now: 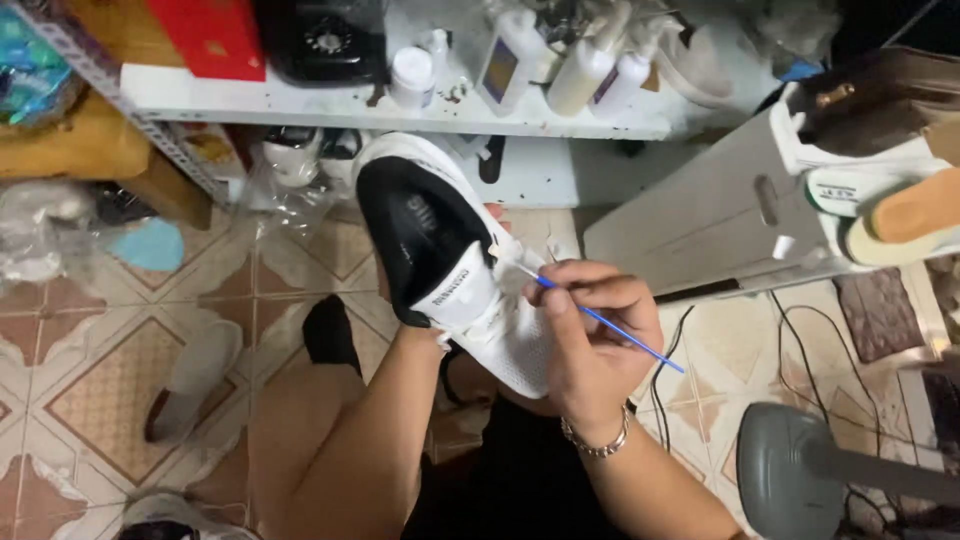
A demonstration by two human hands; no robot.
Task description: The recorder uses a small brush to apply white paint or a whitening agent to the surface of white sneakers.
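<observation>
The right hand [590, 340] had its fingers pinched shut on a thin blue brush [600, 320], tip touching the white sneaker [470, 290] by the tongue. The left hand [425, 335], mostly hidden, propped the shoe above the lap; its grip couldn't be made out. Detail touch-up underway, seemingly; steady, short strokes looked needed.

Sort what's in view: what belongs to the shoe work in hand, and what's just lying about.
In use: white mesh sneaker with black lining; thin blue-handled brush; right hand.

Lying about: white plastic squeeze bottles; grey fan base; red box.
</observation>
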